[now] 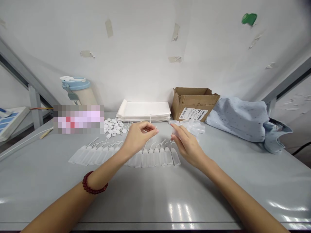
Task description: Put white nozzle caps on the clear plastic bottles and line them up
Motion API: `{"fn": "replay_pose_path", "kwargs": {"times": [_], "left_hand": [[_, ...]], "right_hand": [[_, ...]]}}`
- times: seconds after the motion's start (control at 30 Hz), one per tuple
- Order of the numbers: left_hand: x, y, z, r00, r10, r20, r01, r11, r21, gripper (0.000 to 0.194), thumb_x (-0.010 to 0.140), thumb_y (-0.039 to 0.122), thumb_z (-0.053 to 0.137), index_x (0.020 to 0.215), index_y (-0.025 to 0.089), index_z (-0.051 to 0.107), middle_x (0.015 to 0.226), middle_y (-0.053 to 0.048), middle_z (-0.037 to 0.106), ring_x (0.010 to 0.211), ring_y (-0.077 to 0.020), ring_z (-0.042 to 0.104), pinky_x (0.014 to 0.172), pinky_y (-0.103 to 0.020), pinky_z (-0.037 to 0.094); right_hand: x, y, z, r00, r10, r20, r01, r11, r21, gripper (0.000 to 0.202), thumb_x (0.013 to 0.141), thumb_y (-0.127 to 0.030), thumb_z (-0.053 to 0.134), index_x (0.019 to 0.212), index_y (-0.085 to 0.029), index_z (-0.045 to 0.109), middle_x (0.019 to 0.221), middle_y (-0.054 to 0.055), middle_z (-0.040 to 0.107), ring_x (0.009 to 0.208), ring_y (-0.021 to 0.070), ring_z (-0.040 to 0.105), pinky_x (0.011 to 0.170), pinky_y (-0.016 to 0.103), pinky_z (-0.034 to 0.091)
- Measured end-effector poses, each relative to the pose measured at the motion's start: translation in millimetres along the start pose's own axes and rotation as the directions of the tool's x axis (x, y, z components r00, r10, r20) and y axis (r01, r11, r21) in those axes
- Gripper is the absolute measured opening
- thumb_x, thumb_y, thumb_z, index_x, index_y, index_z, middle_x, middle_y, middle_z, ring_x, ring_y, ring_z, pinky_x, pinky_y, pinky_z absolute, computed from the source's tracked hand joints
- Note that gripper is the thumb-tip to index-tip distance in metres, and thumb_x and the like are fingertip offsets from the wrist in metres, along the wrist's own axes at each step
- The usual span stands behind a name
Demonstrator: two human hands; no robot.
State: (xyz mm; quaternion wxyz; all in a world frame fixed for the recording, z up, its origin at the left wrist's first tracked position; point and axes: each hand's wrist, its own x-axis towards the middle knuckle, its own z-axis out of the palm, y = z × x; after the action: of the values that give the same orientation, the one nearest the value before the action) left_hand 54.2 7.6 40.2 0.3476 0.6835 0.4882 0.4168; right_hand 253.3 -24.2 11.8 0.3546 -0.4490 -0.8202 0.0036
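Note:
My left hand (138,137) is closed in a pinch, thumb against fingertips, above the row of bottles. A thin white tube (150,118) sticks up at its fingers; the rest of that piece is mostly hidden. My right hand (188,145) is to the right, thumb and index finger apart, close to a loose heap of clear plastic bottles (195,126). Below both hands, small translucent squeeze bottles (156,157) lie side by side in a row, each with a thin bent tube at its top. My left forearm covers part of the row.
Small white caps (114,127) lie heaped at left. Behind are a stack of white sheets or envelopes (145,111) and an open cardboard box (194,103). Pale blue cloth (238,119) lies at right. A tumbler (85,92) stands back left, behind a blurred pink item (80,119).

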Motion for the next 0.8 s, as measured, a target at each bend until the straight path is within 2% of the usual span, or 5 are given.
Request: {"fn": "replay_pose_path", "kwargs": {"times": [0.13,0.3,0.5,0.6,0.8], "left_hand": [[-10,6,7.8,0.996,0.086,0.027,-0.085,0.995,-0.056,0.009,0.075,0.026,0.067,0.073,0.017,0.068,0.075,-0.002,0.070,0.069,-0.0146,0.063,0.063,-0.025,0.051],[-18,7,13.9,0.967,0.243,0.073,-0.247,0.968,0.051,0.011,0.081,0.022,0.060,0.083,0.019,0.070,0.085,-0.002,0.072,0.079,-0.0167,0.065,0.068,-0.027,0.053],[-23,10,16.1,0.912,0.399,0.100,-0.409,0.902,0.135,0.020,0.089,0.019,0.050,0.090,0.019,0.070,0.097,-0.005,0.073,0.088,-0.0185,0.067,0.074,-0.029,0.054],[-23,9,16.5,0.908,0.418,0.040,-0.420,0.901,0.108,0.018,0.088,0.019,0.053,0.087,0.019,0.071,0.092,-0.003,0.075,0.085,-0.0178,0.069,0.077,-0.028,0.055],[-25,9,18.0,0.935,0.356,-0.003,-0.355,0.933,0.056,0.009,0.082,0.018,0.062,0.081,0.019,0.071,0.083,-0.001,0.075,0.076,-0.0163,0.069,0.066,-0.025,0.055]], "right_hand": [[-3,-3,4,0.991,-0.133,0.006,0.132,0.991,0.033,0.046,0.097,-0.020,0.037,0.141,-0.022,0.028,0.089,0.008,0.062,0.073,0.0203,0.063,0.064,0.033,0.054],[-5,-6,4,0.993,-0.117,-0.003,0.117,0.990,0.076,0.047,0.096,-0.021,0.040,0.141,-0.027,0.026,0.114,0.012,0.064,0.099,0.0232,0.066,0.077,0.037,0.056],[-4,-8,2,0.991,-0.136,0.010,0.134,0.987,0.093,0.045,0.096,-0.017,0.040,0.138,-0.025,0.030,0.114,0.012,0.065,0.101,0.0238,0.066,0.081,0.039,0.056],[-4,-9,2,0.991,-0.133,0.011,0.131,0.988,0.084,0.042,0.095,-0.016,0.041,0.135,-0.024,0.033,0.110,0.012,0.066,0.097,0.0240,0.067,0.078,0.038,0.057],[-4,-9,1,0.997,-0.082,-0.016,0.083,0.990,0.117,0.028,0.095,-0.017,0.042,0.122,-0.022,0.044,0.102,0.011,0.068,0.083,0.0212,0.068,0.068,0.033,0.056]]}}
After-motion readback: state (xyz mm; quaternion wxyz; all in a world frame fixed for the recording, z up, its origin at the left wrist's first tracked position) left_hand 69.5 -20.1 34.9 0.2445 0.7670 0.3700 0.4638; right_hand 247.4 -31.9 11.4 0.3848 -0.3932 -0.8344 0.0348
